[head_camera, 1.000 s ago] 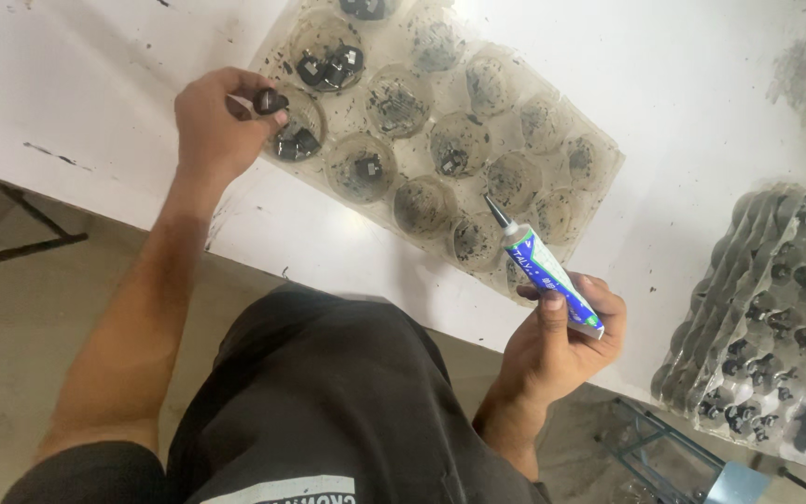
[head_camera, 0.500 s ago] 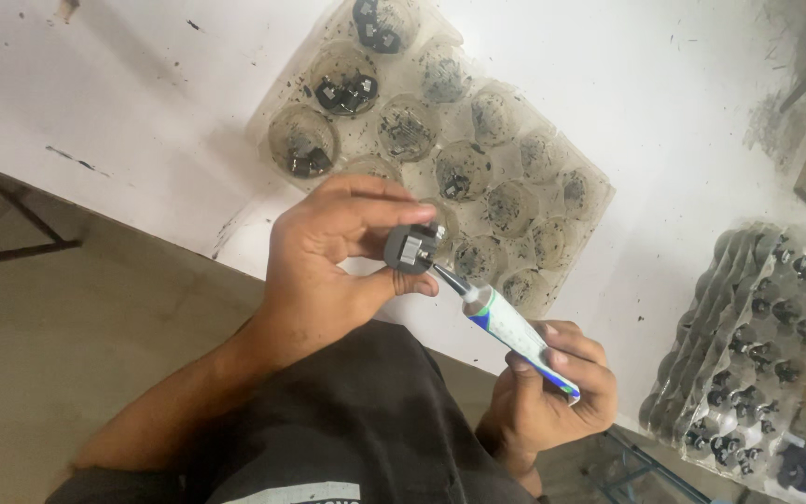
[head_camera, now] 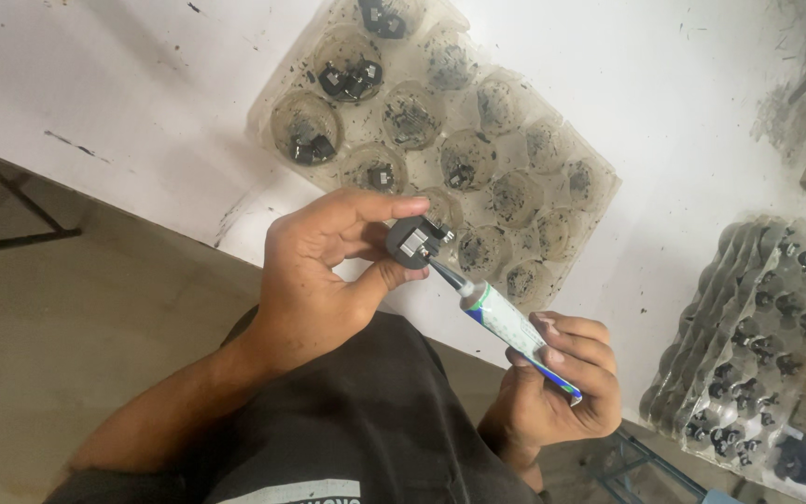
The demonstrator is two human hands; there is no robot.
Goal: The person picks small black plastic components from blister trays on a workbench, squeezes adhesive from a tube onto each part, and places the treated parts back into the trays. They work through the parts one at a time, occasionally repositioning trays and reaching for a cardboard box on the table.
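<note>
Since a second ago the left hand [head_camera: 314,271] has left the tray [head_camera: 599,210] and come back over the lap with a small black part [head_camera: 414,245], and the right hand [head_camera: 557,392] has brought the tube [head_camera: 506,322] up to meet it. In the head view, the left hand pinches the black part between thumb and forefinger, just off the counter [head_camera: 123,103] edge. The right hand is closed around the white, blue and green tube, whose dark nozzle touches the part's underside. The clear tray lies on the counter just beyond, its round cups holding dark bits, some with more black parts. A stack of trays [head_camera: 757,345] with similar parts sits at the right.
</note>
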